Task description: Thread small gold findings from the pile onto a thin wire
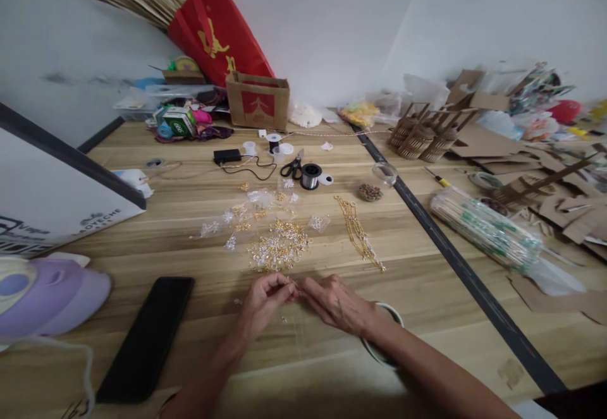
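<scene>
My left hand [266, 300] and my right hand [337, 304] meet fingertip to fingertip over the wooden table [427, 292], pinching something tiny between them; I cannot make out what it is. Just beyond the fingers lies a pile of small gold and silver jewellery findings [279, 246]. A few loose beads lie by my left hand. Gold chains [359, 232] are laid out to the right of the pile. Small clear bags of findings [237, 217] are scattered behind it. A white round dish [396, 318] sits partly hidden under my right wrist.
A black phone [147, 337] lies at the near left beside a lilac cap [57, 296]. Scissors [291, 166], a wire spool [310, 176], a bead dish [370, 192] and a black adapter [226, 156] sit farther back. Bagged skewers [484, 229] and cardboard pieces [545, 185] fill the right.
</scene>
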### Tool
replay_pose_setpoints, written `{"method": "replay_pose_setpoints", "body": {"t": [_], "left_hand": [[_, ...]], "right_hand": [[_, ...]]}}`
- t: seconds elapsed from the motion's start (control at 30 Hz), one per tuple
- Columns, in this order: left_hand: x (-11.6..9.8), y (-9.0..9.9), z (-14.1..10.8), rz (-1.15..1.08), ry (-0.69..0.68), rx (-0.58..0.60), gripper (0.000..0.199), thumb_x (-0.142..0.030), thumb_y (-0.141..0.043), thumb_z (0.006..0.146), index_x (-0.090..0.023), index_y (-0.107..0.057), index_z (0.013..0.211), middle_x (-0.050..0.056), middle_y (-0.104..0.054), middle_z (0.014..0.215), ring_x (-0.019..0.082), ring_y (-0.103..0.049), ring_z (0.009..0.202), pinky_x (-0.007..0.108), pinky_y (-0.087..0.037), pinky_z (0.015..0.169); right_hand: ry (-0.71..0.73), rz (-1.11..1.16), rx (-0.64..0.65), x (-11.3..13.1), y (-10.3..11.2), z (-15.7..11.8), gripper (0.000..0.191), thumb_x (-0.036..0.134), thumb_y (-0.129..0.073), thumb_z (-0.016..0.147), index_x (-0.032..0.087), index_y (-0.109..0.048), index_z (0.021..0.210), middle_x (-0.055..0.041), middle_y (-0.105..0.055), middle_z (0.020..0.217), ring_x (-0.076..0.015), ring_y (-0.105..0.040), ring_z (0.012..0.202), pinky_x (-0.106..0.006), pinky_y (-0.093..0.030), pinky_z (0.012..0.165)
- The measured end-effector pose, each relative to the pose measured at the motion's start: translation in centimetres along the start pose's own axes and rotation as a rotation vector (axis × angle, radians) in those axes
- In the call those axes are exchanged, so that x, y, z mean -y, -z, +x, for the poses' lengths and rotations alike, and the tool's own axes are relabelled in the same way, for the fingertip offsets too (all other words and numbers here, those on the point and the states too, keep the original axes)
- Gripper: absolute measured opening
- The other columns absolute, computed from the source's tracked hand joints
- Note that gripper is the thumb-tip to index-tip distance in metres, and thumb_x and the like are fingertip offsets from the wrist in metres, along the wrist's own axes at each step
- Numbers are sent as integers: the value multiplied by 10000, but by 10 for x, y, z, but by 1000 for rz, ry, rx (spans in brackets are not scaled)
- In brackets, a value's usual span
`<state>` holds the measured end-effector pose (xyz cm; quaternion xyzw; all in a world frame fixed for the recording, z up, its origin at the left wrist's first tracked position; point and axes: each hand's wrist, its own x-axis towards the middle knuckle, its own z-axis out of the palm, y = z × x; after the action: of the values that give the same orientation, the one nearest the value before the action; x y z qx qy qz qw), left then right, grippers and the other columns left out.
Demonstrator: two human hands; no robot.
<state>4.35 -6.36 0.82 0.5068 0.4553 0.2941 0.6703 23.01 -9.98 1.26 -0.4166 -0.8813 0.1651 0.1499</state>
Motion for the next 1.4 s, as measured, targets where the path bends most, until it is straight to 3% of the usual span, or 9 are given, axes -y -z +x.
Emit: {"method": "replay_pose_setpoints", "body": {"t": [0.2,0.53,0.7,0.83,0.93,1.07,1.17,1.4], "left_hand": [[8,3,3,-49,42,22,198,-231,-756,524,-138,-645,658,2,-658,632,127,-575,621,224,-451,620],[7,-2,0,18,-33,-41,113,-232,-697,589,-135,-647,617,-7,-619,588,118,-537,579,217,-415,577],[7,-1,0,56,-79,-49,111,-241,-688,617,-145,-633,611,-1,-626,604,124,-545,595,218,-426,588],[8,0,-1,121,-114,-72,106,-255,-665,649,-150,-653,637,16,-647,626,136,-564,604,224,-440,587],[8,-2,-2,163,-138,-80,94,-243,-647,663,-151,-653,641,26,-662,640,144,-582,612,229,-452,598],[8,-4,-3,196,-173,-87,66,-208,-628,661,-154,-648,629,30,-672,650,153,-603,639,238,-471,640],[6,-6,-5,221,-191,-99,58,-198,-622,664,-158,-648,632,30,-675,656,158,-610,653,242,-477,650],[5,-6,-6,316,-296,-137,78,-172,-598,692,-166,-630,621,33,-672,669,163,-615,671,257,-475,673]], "right_hand": [[123,-130,-21,1,3,1,324,111,-361,940,139,-434,1254,-26,-616,785,-142,-524,594,-252,-325,522],[170,-248,-16,7,2,3,263,89,-405,927,130,-445,1184,-61,-622,801,-163,-557,651,-250,-345,521],[-38,-24,-58,6,3,3,123,191,-387,968,154,-483,1035,-48,-622,763,-168,-583,637,-249,-381,542],[-151,306,-81,8,7,4,271,213,-396,975,174,-406,1243,-42,-667,861,-164,-627,729,-250,-451,642],[-163,416,-88,9,8,5,346,201,-393,973,192,-385,1318,-42,-672,896,-158,-635,762,-262,-473,701],[-184,460,-125,9,4,6,199,219,-420,967,180,-565,1097,-41,-660,875,-143,-618,751,-242,-471,697],[-183,440,-149,8,2,6,170,219,-444,959,172,-606,947,-34,-642,820,-133,-597,721,-225,-456,672],[-216,395,-122,9,2,5,149,195,-431,957,172,-572,918,-34,-619,800,-138,-581,695,-232,-430,650]]}}
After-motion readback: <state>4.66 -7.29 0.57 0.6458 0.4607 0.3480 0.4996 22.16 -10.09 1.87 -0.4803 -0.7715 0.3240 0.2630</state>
